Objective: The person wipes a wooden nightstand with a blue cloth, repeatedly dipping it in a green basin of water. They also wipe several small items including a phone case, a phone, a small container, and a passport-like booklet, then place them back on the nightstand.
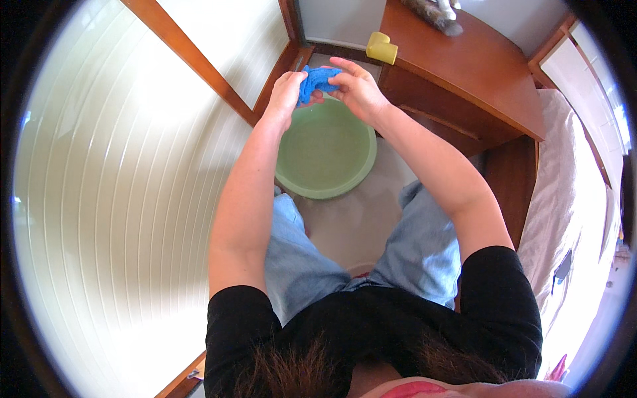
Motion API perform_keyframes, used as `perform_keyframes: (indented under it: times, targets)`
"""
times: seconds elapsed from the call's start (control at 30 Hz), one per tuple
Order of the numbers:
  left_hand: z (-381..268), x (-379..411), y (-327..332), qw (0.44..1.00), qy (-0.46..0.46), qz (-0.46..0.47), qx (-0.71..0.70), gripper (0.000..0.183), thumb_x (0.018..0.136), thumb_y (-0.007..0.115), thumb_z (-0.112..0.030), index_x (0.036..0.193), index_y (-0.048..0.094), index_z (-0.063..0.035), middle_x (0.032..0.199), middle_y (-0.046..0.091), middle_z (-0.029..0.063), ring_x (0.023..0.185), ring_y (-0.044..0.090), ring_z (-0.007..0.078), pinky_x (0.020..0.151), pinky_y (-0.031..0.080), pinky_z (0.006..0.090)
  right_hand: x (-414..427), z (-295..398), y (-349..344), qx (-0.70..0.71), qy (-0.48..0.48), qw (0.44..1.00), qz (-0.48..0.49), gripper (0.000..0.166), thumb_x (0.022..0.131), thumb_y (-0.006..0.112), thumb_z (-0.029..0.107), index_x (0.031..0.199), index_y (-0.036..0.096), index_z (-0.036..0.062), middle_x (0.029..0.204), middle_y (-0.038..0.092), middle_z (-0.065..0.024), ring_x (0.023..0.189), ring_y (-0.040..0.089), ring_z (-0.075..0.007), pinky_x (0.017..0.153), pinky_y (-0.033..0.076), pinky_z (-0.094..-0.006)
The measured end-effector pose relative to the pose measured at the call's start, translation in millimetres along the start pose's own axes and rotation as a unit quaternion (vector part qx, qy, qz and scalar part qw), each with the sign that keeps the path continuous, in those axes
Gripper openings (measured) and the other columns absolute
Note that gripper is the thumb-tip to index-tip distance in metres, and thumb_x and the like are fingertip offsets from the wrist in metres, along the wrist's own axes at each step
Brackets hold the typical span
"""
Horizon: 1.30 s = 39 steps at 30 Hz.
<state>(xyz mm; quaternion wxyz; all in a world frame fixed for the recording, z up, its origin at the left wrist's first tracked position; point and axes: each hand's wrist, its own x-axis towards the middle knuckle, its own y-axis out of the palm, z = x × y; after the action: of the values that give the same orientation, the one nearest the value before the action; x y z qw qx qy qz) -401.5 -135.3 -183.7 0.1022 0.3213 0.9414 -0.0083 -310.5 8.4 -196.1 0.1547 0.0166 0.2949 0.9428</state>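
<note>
A crumpled blue cloth (318, 80) is stretched between my two hands, above the far rim of a round pale green basin (367, 166). My left hand (288, 94) grips its left end, fingers curled beneath it. At the other end, my right hand (359, 90) pinches the cloth with the thumb against the fingers, the index finger raised. The basin stands on the floor in front of my knees. Its inside looks smooth, and whether it contains water is hard to tell.
A reddish-brown wooden desk (463, 74) stands to the right, with a yellow corner guard (382, 49) at its near left corner. A furry animal (438, 15) lies partly visible on top. White ribbed panelling (149, 174) rises on the left. Pale fabric (557, 199) covers something at right.
</note>
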Motion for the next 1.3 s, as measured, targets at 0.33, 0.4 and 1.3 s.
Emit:
perform_keyframes:
  times: [0.33, 0.4, 1.3]
  targets:
    - [0.3, 9.4, 13.8, 0.963, 0.158, -0.214, 0.053, 0.028, 0.092, 0.049, -0.020, 0.104, 0.060, 0.0037, 0.090, 0.063, 0.0115, 0.082, 0.059, 0.0188, 0.076, 0.048, 0.0337, -13.5, 8.4, 1.1, -0.302, -0.050, 0.952, 0.011, 0.063, 0.075, 0.046, -0.013, 0.135, 0.041, 0.0056, 0.125, 0.052, -0.0149, 0.114, 0.052, -0.0240, 0.098, 0.044, -0.0347]
    - [-0.2, 13.5, 11.2, 0.970, 0.141, -0.197, -0.008, 0.027, 0.095, 0.049, -0.020, 0.105, 0.059, 0.0034, 0.096, 0.063, 0.0120, 0.085, 0.060, 0.0179, 0.077, 0.048, 0.0332, -13.4, 3.6, -2.3, -0.378, -0.071, 0.923, 0.031, 0.063, 0.075, 0.046, -0.013, 0.135, 0.042, 0.0069, 0.125, 0.052, -0.0144, 0.115, 0.052, -0.0233, 0.098, 0.044, -0.0345]
    - [-13.3, -4.2, 13.3, 0.974, -0.067, 0.032, -0.216, 0.028, 0.091, 0.054, -0.029, 0.107, 0.059, -0.0066, 0.101, 0.062, 0.0108, 0.092, 0.059, 0.0262, 0.086, 0.048, 0.0441, -25.0, 30.0, 12.0, -0.241, -0.081, 0.959, 0.122, 0.023, 0.085, 0.059, 0.015, 0.104, 0.065, 0.0050, 0.099, 0.063, -0.0027, 0.093, 0.056, -0.0133, 0.085, 0.044, -0.0281]
